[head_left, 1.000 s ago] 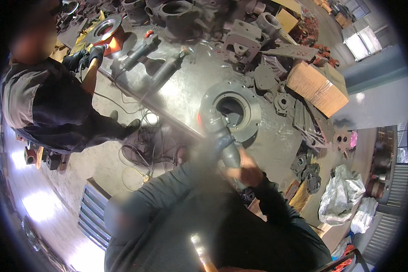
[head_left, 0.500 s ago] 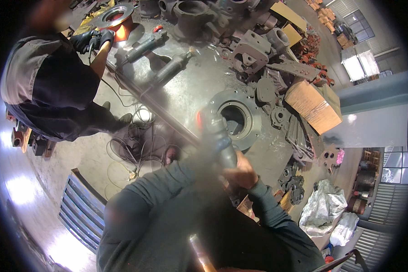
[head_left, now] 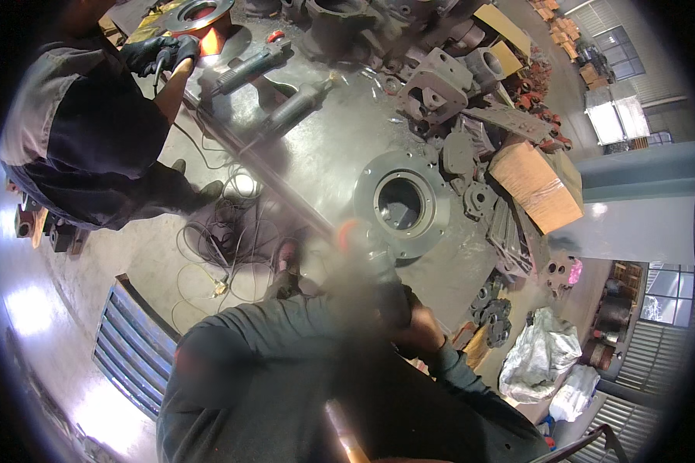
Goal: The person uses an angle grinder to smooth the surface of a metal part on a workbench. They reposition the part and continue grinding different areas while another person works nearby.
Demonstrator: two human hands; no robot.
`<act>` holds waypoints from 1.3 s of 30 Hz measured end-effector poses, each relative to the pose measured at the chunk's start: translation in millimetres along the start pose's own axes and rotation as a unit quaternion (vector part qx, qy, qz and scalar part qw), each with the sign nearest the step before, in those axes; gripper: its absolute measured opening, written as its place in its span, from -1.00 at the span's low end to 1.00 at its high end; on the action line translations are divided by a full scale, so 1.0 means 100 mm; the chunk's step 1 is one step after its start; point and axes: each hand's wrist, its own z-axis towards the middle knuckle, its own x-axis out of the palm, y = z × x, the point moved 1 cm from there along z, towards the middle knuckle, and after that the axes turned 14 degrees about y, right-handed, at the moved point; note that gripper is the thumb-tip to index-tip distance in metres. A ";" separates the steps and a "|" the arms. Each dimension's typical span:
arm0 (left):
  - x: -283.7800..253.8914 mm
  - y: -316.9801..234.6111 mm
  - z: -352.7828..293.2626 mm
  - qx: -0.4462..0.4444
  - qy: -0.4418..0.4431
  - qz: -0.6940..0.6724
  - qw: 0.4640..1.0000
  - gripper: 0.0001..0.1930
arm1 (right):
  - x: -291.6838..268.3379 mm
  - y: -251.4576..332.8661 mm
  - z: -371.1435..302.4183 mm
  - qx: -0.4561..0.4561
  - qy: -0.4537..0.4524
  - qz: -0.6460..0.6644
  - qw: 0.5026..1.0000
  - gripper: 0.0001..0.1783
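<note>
My right hand (head_left: 421, 328) is wrapped round the dark rear body of an angle grinder (head_left: 392, 305), close in front of my chest. At the tool's far end shows a red-orange disc (head_left: 347, 231), blurred. My left forearm (head_left: 286, 320) reaches in toward the grinder's front, but a dark smear in the picture hides the left hand and its fingers. Just beyond the tool, a round grey metal flange (head_left: 368, 185) with a wide central bore and bolt holes lies flat on the metal table (head_left: 324, 154).
At the far left a co-worker (head_left: 93, 131) in gloves works at an orange-sided flanged part (head_left: 211, 40). Two more grinders (head_left: 289, 112) lie near the table edge. Castings (head_left: 436, 85) and a cardboard box (head_left: 533, 185) crowd the right. Cables (head_left: 224, 262) coil on the floor.
The grinder and my right hand have drawn back toward my body, away from the flange, which now shows more fully. My view has shifted slightly.
</note>
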 end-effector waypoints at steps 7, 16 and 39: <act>-0.09 0.01 0.05 0.005 -0.020 0.022 1.000 -0.77 | -0.03 -0.03 -0.10 0.129 0.021 0.230 0.964 -0.33; 0.35 0.38 0.32 -0.001 0.004 0.061 0.998 -0.74 | 0.04 -0.17 -0.63 0.150 -0.048 0.233 0.960 -0.32; 0.26 0.25 0.09 0.008 -0.112 0.148 0.983 -0.64 | -0.14 0.11 -0.31 0.207 0.008 0.170 0.963 -0.30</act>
